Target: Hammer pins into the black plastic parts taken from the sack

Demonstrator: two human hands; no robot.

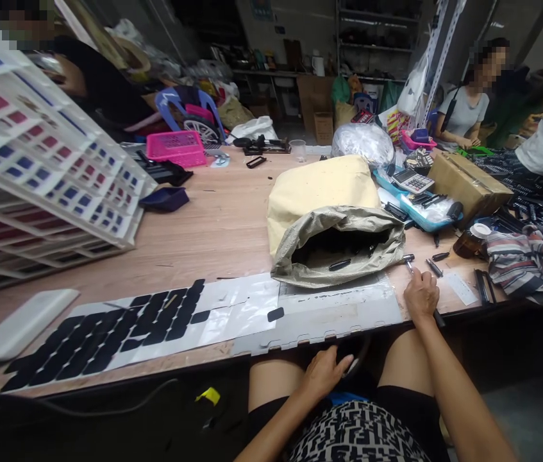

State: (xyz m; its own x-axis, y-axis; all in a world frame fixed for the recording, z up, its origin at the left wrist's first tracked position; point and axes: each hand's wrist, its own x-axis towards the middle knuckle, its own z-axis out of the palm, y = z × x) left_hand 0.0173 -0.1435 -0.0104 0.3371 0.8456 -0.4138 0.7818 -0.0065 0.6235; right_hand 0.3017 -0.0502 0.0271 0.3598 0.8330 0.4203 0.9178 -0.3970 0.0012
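Observation:
My right hand (pixel 421 296) is closed round a small hammer (pixel 409 264) at the table's front edge. Its metal shaft points up the table, and the dark handle end shows below my fist. Beside it lie small black parts (pixel 434 267). My left hand (pixel 324 373) is over my lap, just below the table edge, with its fingers curled and its thumb sticking out; what lies inside them is hidden in dark. Between and beyond my hands, a cream sack (pixel 322 186) lies with its mouth towards me, black pieces (pixel 340 264) inside. A grey board (pixel 343 317) lies before it.
Left are a white sheet with black pads (pixel 156 314), a white flat device (pixel 21 324) and a tilted white crate (pixel 54 147). Right are a carton (pixel 468 183), a blue tray (pixel 432 221), a brown jar (pixel 472 240) and a striped cloth (pixel 531 263). Two people sit farther back.

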